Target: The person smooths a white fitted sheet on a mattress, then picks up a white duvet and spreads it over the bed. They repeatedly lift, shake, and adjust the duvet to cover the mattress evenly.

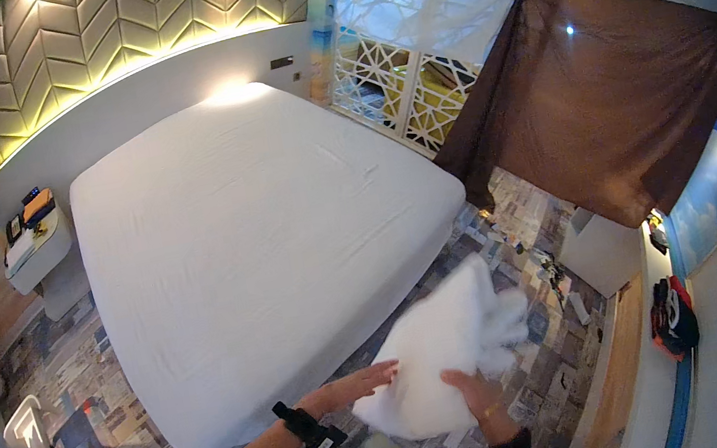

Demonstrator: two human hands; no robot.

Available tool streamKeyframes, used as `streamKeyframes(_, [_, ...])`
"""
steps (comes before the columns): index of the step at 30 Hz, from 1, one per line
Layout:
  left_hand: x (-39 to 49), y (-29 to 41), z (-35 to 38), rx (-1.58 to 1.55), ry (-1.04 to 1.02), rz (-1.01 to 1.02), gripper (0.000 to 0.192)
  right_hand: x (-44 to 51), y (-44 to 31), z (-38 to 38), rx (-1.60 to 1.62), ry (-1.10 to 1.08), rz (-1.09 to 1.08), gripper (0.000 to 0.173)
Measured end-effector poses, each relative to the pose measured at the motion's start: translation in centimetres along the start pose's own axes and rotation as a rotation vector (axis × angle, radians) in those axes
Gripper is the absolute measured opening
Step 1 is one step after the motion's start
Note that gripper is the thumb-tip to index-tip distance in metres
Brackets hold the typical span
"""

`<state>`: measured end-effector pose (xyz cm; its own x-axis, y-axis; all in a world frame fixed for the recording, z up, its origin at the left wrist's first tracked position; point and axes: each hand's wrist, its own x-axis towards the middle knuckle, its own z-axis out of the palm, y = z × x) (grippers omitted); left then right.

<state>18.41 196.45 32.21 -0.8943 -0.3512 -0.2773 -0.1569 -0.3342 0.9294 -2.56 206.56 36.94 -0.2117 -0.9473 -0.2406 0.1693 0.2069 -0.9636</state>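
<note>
A loosely folded bundle of white fabric [424, 349] is held above the floor in front of me, its far right folds blurred. My right hand [472, 392] grips its near right side, thumb on top and the other fingers mostly hidden. At the bundle's left edge, my left hand [366, 381] touches it with fingers stretched out; whether they pinch the fabric is unclear. Just beyond is a large mattress [261, 241] covered by a smooth, fitted white sheet with slight creases.
A brown cloth [601, 87] hangs at the right, beside a white lattice partition [407, 93]. Small litter [550, 269] lies on the patterned floor [541, 364]. A bedside table [40, 255] with items stands left. Dark and red clothing [673, 319] rests on the right ledge.
</note>
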Motion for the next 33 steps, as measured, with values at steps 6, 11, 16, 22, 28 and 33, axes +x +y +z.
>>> streamKeyframes(6, [-3.2, 5.8, -5.5, -0.469, 0.437, 0.359, 0.067, 11.2, -2.6, 9.3, -0.925, -0.465, -0.233, 0.060])
streamKeyframes(11, [-3.1, 6.5, -10.1, -0.681, 0.661, 0.301, 0.061, 16.6, -4.5, 14.3, -1.158, -0.755, -0.277, 0.051])
streamKeyframes(16, [-1.4, 5.2, -13.1, -0.752, 1.075, 0.192, 0.044, 23.1, -2.3, 16.6, -1.250, -1.015, -0.287, 0.052])
streamKeyframes(22, [-1.5, 2.6, -15.0, -0.967, 1.264, 0.141, 0.025, 27.1, -1.2, 19.1, -1.141, -1.248, -0.173, 0.049])
streamKeyframes(28, [-0.8, 4.6, -20.4, 0.499, 1.309, 0.164, 0.022, 32.8, -4.8, 21.2, -1.179, -1.140, -0.376, 0.047])
streamKeyframes(33, [-0.8, 10.0, -26.1, -0.441, 1.270, 0.572, 0.021, 34.1, -11.8, 25.2, -1.253, -0.935, -0.574, 0.048])
